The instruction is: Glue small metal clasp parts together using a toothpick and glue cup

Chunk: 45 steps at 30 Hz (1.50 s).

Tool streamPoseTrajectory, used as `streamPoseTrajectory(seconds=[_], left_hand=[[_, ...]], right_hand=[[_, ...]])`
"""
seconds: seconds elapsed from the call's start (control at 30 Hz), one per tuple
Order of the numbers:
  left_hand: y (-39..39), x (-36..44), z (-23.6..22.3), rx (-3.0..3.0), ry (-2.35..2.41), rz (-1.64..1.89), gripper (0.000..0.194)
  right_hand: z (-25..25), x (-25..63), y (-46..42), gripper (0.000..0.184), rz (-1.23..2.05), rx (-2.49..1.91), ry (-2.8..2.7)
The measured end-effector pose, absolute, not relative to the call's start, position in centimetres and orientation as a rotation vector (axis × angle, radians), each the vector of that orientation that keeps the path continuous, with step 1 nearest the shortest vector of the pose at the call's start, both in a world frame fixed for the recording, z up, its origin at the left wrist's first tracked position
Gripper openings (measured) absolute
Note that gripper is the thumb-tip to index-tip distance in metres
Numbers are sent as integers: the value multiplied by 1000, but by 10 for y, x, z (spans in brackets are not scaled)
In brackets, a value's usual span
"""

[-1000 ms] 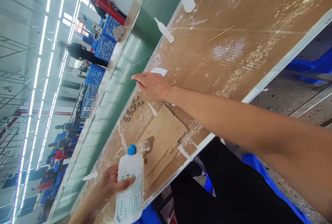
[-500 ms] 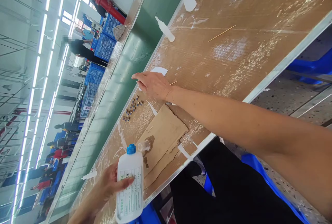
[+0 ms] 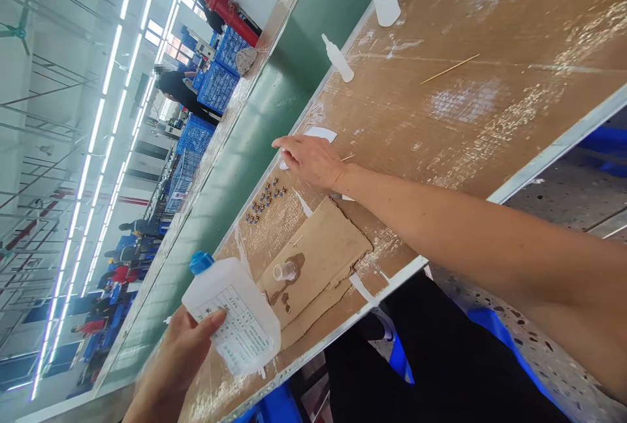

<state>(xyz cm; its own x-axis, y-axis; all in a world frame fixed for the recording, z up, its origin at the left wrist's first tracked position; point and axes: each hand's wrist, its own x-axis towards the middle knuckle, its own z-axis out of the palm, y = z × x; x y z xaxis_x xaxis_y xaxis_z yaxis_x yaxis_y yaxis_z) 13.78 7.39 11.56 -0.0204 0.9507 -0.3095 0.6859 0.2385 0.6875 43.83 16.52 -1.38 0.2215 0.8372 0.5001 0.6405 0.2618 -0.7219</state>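
My left hand (image 3: 179,351) grips a translucent white bottle (image 3: 235,318) with a blue cap (image 3: 200,262) and a printed label, its thumb across the label. The bottle is tilted, its capped end towards the upper left. My right hand (image 3: 311,160) is stretched across the bench by the green partition, fingers bent over a small white thing (image 3: 283,164); most of that thing is hidden. Nearest to it are several small dark metallic parts (image 3: 264,200) and a white scrap (image 3: 322,134). A small clear cup (image 3: 285,271) lies on its side on the brown cardboard (image 3: 329,240), beside wet spots.
Two white nozzle bottles (image 3: 337,61) (image 3: 386,2) stand along the green partition (image 3: 274,93). A thin wooden stick (image 3: 449,69) lies on the bench (image 3: 490,38). Blue crates (image 3: 218,88) and several people are beyond the partition. A blue stool (image 3: 499,331) is below the bench edge.
My left hand has tilted the bottle, so its cap has swung left and its base right. My right hand stays at the same place on the bench. The whole view has shifted slightly.
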Motion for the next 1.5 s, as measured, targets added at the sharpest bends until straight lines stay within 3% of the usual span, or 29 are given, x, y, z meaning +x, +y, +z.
streamPoseTrajectory(seconds=[0.17,0.4,0.63,1.07,1.3,1.5], left_hand=[[70,136,111,1471,1723,544,72],[59,150,107,1443,1759,580,63],[62,148,111,1396,1694,946,76],[74,148,99,1230,1456,1297,50],[75,113,130,1222,1337,1548,40],[90,27,169,1205,1429,1812,34]], right_hand=[[-16,437,166,37,220,-1429,-1485],[-17,437,167,37,214,-1444,-1480],[-21,434,168,38,161,-1431,-1458],[-21,433,163,39,146,-1451,-1420],[-27,432,166,36,82,-1337,-1334],[-26,429,162,32,196,-1451,-1244]])
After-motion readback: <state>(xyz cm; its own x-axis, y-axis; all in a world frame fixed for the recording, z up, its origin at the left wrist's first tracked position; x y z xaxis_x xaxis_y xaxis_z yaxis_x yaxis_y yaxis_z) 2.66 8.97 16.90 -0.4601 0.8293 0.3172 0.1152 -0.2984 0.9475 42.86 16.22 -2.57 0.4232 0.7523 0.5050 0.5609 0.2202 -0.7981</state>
